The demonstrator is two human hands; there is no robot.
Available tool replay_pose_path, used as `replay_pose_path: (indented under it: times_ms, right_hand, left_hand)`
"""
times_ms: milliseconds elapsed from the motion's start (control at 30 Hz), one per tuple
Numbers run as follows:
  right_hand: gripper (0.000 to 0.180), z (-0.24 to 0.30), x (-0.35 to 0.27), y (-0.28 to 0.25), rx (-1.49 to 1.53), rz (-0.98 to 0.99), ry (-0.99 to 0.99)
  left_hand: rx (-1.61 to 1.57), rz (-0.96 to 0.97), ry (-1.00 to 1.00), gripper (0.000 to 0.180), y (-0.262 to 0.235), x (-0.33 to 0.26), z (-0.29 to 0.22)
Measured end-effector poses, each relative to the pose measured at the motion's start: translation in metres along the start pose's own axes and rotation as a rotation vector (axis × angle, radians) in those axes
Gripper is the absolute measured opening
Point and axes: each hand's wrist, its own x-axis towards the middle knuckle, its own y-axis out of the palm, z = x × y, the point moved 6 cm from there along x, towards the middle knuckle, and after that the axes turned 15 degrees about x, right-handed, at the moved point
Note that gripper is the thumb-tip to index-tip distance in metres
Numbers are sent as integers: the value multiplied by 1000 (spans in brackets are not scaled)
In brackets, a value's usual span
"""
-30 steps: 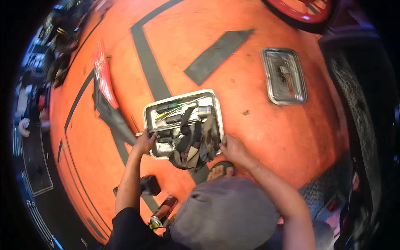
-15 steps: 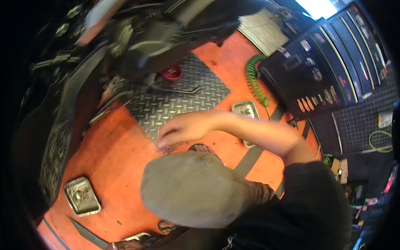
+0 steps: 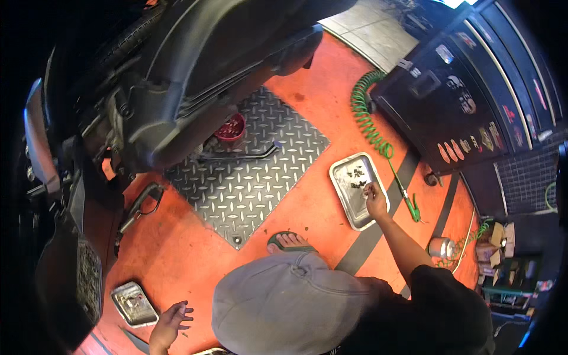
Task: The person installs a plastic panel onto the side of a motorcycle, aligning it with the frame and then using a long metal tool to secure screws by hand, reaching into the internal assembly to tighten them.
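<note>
My right hand (image 3: 376,202) reaches over the inner edge of a silver metal tray (image 3: 354,208) on the orange floor. Its fingers are drawn together beside a cluster of small dark parts (image 3: 357,176) in the tray. Whatever sits between the fingertips is too small to make out. At the lower left, my left hand (image 3: 171,322) is held open with its fingers spread and nothing in it. Close to that hand lies a smaller metal tray (image 3: 142,319) with a few small pieces inside.
A dark motorbike or scooter (image 3: 195,83) fills the upper left. Under it, a red bowl (image 3: 231,127) and a bent metal bar (image 3: 248,156) are on a diamond-plate panel (image 3: 236,195). A green coiled hose (image 3: 361,103) runs beside a black tool cabinet (image 3: 449,94). A sandalled foot (image 3: 290,239) rests nearby.
My right hand has moved right, from near the panel's front corner to the larger tray. My left hand has come into clear view beside the smaller tray. The view has shifted slightly.
</note>
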Motion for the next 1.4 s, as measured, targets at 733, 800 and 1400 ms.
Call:
replay_pose_path:
  times_ms: [733,800,1400]
  right_hand:
    - [23,195,-26,267,-122,713,-230]
    - [23,213,-45,317,-117,843,-327]
    - [42,308,-258,496,-140,1355,-1105]
  left_hand:
    - [-337,-324,-257,52,102,-21,201]
    - [-173,-359,-309,52,106,-25,200]
    - [6,-703,-379,40,159,6,180]
